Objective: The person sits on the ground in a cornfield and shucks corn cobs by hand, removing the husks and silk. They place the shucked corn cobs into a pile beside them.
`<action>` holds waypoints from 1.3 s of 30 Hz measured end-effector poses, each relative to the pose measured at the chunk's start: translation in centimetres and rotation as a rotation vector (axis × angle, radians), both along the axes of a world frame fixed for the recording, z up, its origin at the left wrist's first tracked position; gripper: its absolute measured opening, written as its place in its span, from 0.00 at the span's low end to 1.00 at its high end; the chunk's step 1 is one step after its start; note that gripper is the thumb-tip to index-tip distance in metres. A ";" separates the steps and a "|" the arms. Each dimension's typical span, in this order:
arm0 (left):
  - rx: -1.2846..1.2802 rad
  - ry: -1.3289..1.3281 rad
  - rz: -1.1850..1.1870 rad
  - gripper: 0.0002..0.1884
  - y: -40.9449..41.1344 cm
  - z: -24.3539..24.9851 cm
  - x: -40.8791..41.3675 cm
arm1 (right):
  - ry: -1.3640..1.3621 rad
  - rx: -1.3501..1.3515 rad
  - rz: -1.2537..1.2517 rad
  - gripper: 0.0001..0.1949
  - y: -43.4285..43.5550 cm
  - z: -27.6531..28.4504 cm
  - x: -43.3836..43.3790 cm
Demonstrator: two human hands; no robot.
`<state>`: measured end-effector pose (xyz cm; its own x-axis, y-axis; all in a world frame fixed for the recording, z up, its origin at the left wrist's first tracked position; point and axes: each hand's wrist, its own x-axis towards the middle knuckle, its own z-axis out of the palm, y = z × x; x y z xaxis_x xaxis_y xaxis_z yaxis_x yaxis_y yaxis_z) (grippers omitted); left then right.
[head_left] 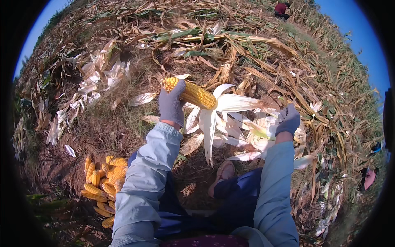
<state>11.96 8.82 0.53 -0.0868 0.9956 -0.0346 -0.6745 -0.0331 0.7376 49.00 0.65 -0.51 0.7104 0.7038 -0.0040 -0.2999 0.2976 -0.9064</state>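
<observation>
My left hand [172, 102], in a grey knit glove, grips a yellow ear of corn [200, 95] near one end. Its kernels are bare, and pale husk leaves [208, 129] spread and hang from the other end. Off to the right, my right hand [288, 119], gloved alike, is curled with its back to the camera, near loose husks [257, 132] on the ground. Whether it holds anything is hidden. At the lower left, beside my left sleeve, lies a pile of husked corn ears [106, 182], partly covered by the sleeve.
Dry corn stalks [271, 68] and leaves cover much of the field. More pale husks [92, 77] lie to the left. My shoe [226, 169] rests on soil between my arms. A person in a dark red top [280, 8] is bent over far off at the upper right.
</observation>
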 end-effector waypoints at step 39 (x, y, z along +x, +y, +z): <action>0.462 0.984 -0.245 0.32 -3.9 -0.6 3.5 | -1.109 0.178 0.473 0.14 -0.2 5.1 -18.4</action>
<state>15.48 4.94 -0.04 0.3279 0.8891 0.3194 0.1715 -0.3885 0.9053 30.62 0.44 4.64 -0.0595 0.8228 0.5652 0.4987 0.5150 -0.6972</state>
